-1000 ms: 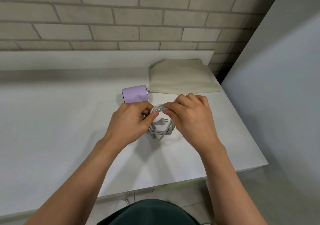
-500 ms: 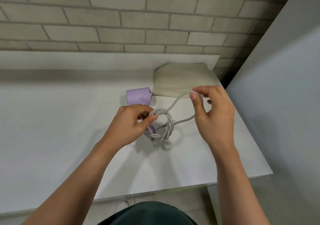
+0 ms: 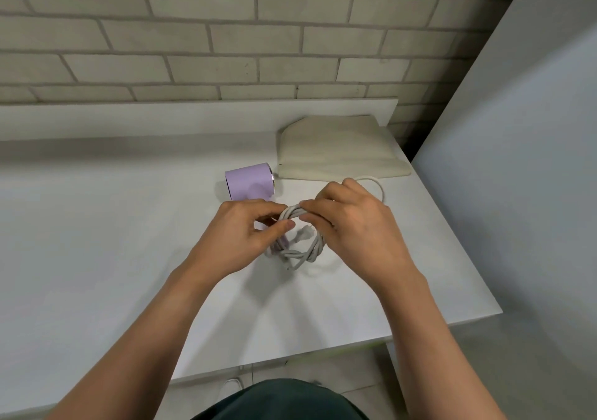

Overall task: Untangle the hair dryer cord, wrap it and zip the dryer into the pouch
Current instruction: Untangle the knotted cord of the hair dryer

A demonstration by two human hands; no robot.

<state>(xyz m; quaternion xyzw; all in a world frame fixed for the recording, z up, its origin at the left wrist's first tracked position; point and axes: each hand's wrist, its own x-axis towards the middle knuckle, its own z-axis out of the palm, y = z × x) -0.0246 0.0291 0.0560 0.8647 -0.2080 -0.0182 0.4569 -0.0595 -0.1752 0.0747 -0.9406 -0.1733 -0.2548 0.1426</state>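
Observation:
A lilac hair dryer (image 3: pixel 248 180) lies on the white table (image 3: pixel 97 225), its barrel pointing left and its handle hidden under my left hand. Its grey cord (image 3: pixel 303 251) is coiled in several loops in front of it, with the plug (image 3: pixel 302 233) inside the ring. My left hand (image 3: pixel 245 235) pinches the left side of the coil between thumb and fingers. My right hand (image 3: pixel 352 222) grips the top of the coil, and one loose loop of cord arcs out behind it to the right. A beige fabric pouch (image 3: pixel 336 151) lies flat behind, at the back right.
A raised white ledge (image 3: pixel 193 119) runs along the brick wall behind the table. A grey panel (image 3: pixel 517 161) stands close on the right, past the table's right edge. The table's front edge is near my body.
My right hand, which had drawn a loop of cord out to the right half a second ago, has come back to the coil and laid the cord on it.

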